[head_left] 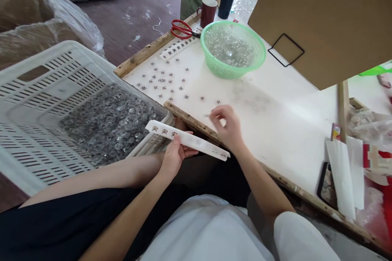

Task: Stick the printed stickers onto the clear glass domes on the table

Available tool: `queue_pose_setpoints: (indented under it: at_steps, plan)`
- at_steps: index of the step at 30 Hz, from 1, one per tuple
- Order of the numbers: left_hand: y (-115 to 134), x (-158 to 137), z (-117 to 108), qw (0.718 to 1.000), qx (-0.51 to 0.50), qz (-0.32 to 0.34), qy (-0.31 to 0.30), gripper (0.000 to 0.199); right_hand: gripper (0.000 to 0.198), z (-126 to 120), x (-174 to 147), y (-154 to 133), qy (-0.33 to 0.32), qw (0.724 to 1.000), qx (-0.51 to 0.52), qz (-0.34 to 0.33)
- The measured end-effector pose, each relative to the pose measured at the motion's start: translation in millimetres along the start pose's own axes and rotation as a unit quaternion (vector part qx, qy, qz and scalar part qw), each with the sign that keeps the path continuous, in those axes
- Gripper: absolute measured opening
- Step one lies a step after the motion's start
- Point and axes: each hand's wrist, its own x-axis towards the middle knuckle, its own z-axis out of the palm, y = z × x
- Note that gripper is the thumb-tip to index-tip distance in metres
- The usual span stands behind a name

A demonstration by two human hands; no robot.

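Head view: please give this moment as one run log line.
left hand: holds white printed strip | right hand: above white table, grip too blurred to tell | on table: small printed pieces scattered, green basket

Best free lane: bare white worktop point(284, 126) to R of R hand point(226, 126), btwn round light-green plastic basket point(225, 71) and dark flat phone point(327, 185) w/ white paper sheets point(341, 179) nr R edge. Big brown cardboard panel point(324, 24) blocks far R. Far L: red-handled scissors point(181, 34) + maroon mug point(209, 14) in the way; small printed cat-face pieces point(164, 88) dot L part, narrow gaps only.
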Motion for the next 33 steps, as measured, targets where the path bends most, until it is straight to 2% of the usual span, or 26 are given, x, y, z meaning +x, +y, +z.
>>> queue_pose_setpoints:
  at_steps: [1,4,7,10,18,23,26,29,33]
  plan:
    - [0.4,0.1,0.0,1.0,0.003,0.0,0.005,0.054,0.01,-12.8,11.4,15.0,0.042,0.998,-0.004,0.037]
    - [1.8,0.2,0.7,1.0,0.01,-0.001,0.005,0.055,0.02,-47.2,42.9,68.1,0.104,0.979,-0.011,0.173]
    - [2.9,0.4,1.4,1.0,0.014,-0.008,-0.001,0.055,0.025,-65.0,59.6,110.3,0.098,0.955,-0.01,0.279]
    - [2.9,1.1,1.1,1.0,0.013,-0.009,0.002,0.054,0.027,-66.9,62.9,128.1,0.095,0.944,-0.017,0.317]
    - [1.1,2.4,0.0,1.0,0.004,-0.008,0.003,0.056,0.018,-60.3,63.7,124.6,0.075,0.945,-0.113,0.296]
    - [0.4,2.0,0.2,1.0,0.005,-0.007,-0.01,0.057,0.008,-46.5,56.4,113.7,0.042,0.951,-0.221,0.214]
    - [0.0,0.5,0.3,1.0,0.007,-0.005,-0.011,0.059,0.009,-35.2,44.8,105.0,0.006,0.957,-0.234,0.173]
    - [0.8,-2.7,0.4,1.0,0.015,0.002,-0.022,0.061,0.025,-28.9,34.7,94.2,-0.006,0.959,-0.229,0.166]
    - [2.3,-6.2,0.8,0.999,0.026,0.01,-0.029,0.062,0.011,-23.4,26.2,63.1,0.01,0.956,-0.264,0.131]
